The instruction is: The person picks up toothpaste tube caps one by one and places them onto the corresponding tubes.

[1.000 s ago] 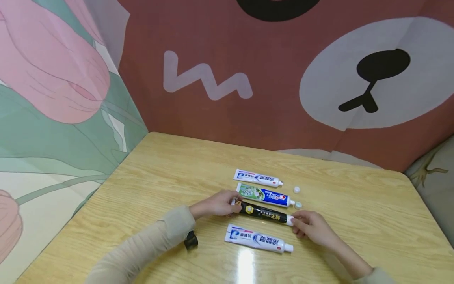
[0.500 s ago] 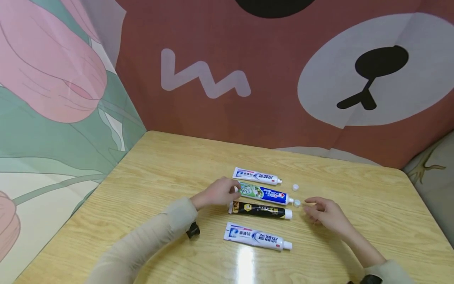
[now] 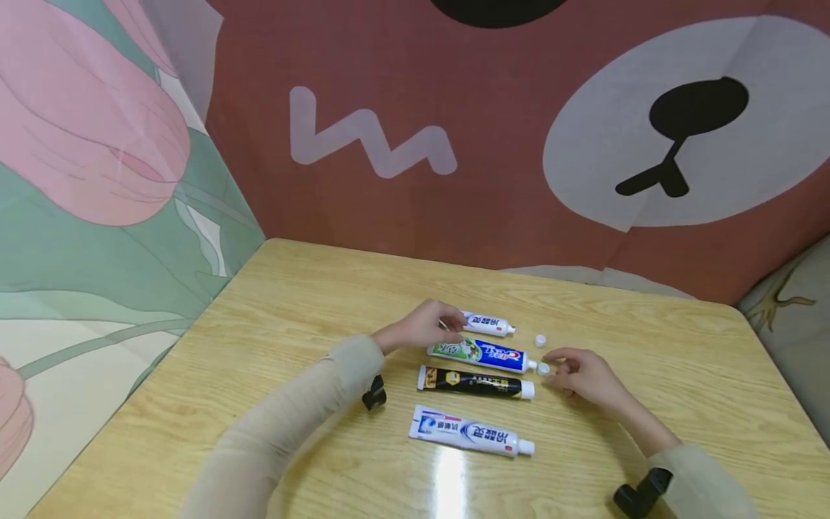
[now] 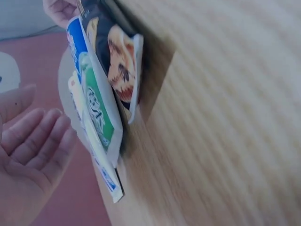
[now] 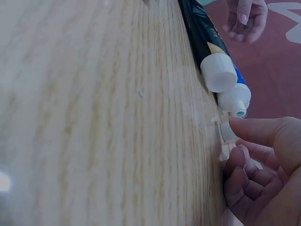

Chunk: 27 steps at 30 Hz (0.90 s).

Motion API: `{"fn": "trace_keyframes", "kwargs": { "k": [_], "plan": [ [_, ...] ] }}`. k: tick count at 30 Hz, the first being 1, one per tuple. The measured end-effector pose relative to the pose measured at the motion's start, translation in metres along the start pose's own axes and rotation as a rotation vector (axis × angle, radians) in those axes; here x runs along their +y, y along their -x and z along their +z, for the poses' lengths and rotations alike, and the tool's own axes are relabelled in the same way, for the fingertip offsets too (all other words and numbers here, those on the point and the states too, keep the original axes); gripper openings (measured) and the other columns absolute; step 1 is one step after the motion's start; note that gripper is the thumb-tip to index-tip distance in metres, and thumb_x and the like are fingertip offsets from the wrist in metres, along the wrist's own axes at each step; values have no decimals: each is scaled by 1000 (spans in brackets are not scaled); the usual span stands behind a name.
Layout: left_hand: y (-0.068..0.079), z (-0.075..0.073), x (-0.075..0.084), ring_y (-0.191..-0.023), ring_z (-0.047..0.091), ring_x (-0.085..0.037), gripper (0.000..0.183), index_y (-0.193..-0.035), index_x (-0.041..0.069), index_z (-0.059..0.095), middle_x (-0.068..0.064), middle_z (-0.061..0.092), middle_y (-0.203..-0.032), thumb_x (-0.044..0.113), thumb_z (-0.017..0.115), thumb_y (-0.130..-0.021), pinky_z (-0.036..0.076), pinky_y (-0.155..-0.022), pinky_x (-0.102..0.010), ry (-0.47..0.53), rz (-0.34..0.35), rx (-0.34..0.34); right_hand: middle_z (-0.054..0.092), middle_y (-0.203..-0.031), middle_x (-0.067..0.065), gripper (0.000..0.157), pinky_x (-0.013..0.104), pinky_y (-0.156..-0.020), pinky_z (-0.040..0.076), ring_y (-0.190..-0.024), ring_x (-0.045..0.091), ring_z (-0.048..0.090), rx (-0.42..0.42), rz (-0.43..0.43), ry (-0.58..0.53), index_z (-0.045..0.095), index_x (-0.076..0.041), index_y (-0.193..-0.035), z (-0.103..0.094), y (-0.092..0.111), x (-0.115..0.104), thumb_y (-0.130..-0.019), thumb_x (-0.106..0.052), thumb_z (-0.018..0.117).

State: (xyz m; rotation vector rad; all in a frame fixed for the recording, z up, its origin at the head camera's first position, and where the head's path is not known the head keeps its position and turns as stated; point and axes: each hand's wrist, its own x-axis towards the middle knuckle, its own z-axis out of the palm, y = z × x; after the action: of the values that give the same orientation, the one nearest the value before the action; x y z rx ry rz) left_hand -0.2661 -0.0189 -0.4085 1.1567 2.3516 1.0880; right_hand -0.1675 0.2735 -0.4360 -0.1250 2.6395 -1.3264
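Note:
In the head view, my left hand [image 3: 421,324] hovers with loosely bent fingers over the left ends of the green-and-blue toothpaste tube [image 3: 496,355] and the back white toothpaste tube [image 3: 491,325], partly hiding both. Nothing shows in its grasp in the left wrist view. My right hand [image 3: 586,376] is beside a small white cap [image 3: 543,369] at the uncapped nozzle of the green-and-blue tube. In the right wrist view its thumb [image 5: 256,131] overlaps that cap [image 5: 227,132]; a firm pinch is not visible.
A capped black toothpaste tube [image 3: 476,383] and a capped white toothpaste tube [image 3: 470,432] lie nearer on the wooden table [image 3: 337,288]. Another loose white cap [image 3: 540,340] lies by the uncapped back tube. Printed fabric walls rise behind and at left.
Both hands have let go of the black tube, which now lies on the table. My left hand has moved back and right; my right hand has moved back, to the nearer loose cap.

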Motion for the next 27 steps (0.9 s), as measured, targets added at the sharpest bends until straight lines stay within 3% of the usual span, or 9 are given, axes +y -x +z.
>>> {"fn": "trace_keyframes", "kwargs": {
  "k": [7,11,18,22,27],
  "plan": [
    [-15,2,-8,-83,62,-11,26,-104,-2,65,-10,67,-97,7,70,-79,48,-74,-18,46,-61,-62,49,-58,1,32,21,-41,33,-45,8,40,3,-32,52,63,4,-103,2,-8,2,-77,-12,72],
    [-22,7,-13,-82,61,-6,29,-104,1,66,-4,67,-95,13,72,-78,48,-73,-15,-43,-75,-107,49,-58,1,27,22,-43,34,-46,9,42,8,-34,64,65,3,-100,4,-10,2,-77,-11,71],
    [-28,15,-10,-75,56,-4,29,-101,6,68,2,65,-87,22,73,-77,45,-68,-14,-257,-6,-186,56,-69,2,25,24,-48,43,-54,11,48,21,-23,59,65,3,-96,4,-7,0,-78,-15,71],
    [-30,18,-9,-74,55,-4,30,-102,5,67,2,65,-86,22,73,-77,45,-68,-14,-298,-4,-203,58,-73,3,23,26,-48,45,-58,12,50,25,13,37,64,1,-91,3,-4,-2,-78,-16,71],
    [-28,20,-11,-85,57,-7,38,-109,3,65,-2,64,-98,22,73,-77,44,-75,-14,-320,-1,-197,60,-71,4,22,26,-49,46,-59,13,54,2,62,-30,61,4,-91,2,-3,-3,-79,-13,71]
  ]
}}
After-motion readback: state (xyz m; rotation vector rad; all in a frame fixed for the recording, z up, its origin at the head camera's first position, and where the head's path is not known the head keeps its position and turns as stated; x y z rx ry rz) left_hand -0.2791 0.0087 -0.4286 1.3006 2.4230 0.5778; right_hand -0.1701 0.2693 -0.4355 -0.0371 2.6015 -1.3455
